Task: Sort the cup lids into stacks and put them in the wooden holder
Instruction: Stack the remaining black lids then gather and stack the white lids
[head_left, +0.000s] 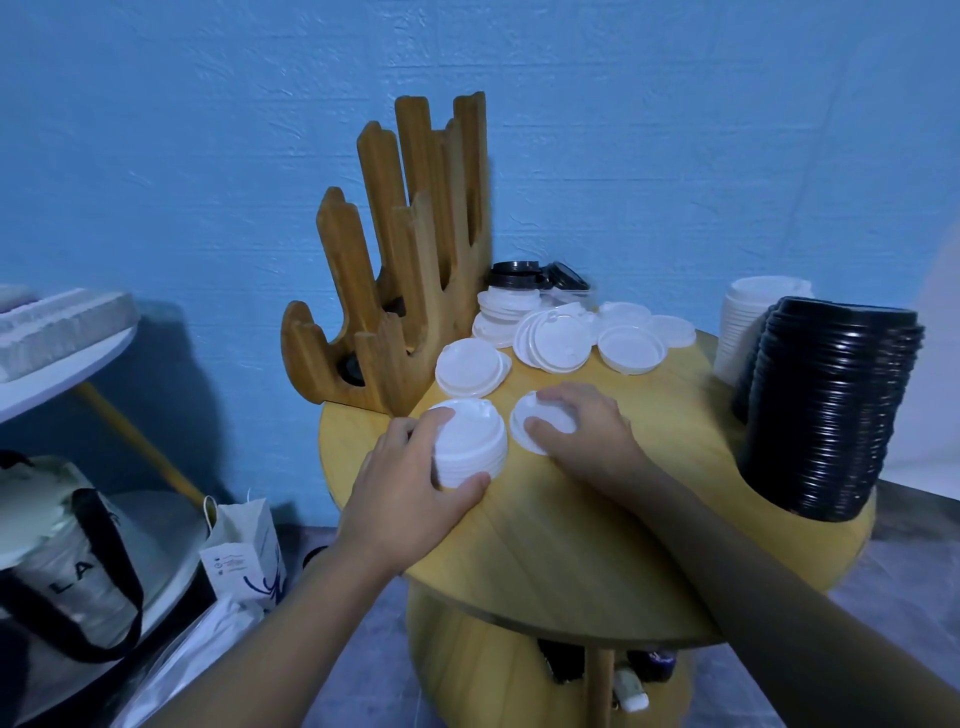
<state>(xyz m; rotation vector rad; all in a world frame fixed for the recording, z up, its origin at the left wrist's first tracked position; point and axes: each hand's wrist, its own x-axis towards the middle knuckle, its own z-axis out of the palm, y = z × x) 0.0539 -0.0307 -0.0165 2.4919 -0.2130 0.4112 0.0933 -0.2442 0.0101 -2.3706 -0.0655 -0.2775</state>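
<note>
On the round wooden table (545, 545), my left hand (410, 488) grips a short stack of white lids (470, 441) from the left side, thumb below and fingers above. My right hand (587, 431) lies over a single white lid (524, 421) flat on the table, fingers curled on its top and thumb at its near edge. Another white lid (467, 366) lies just behind. More loose white lids (571, 332) are scattered farther back. The wooden holder (400, 249) stands at the table's back left, its slots mostly empty.
A tall stack of black lids (826, 405) stands at the right edge, with a white lid stack (748, 317) behind it. A few black lids (530, 275) sit at the back near the blue wall. Bags (67, 561) and a white table (62, 353) are on the left.
</note>
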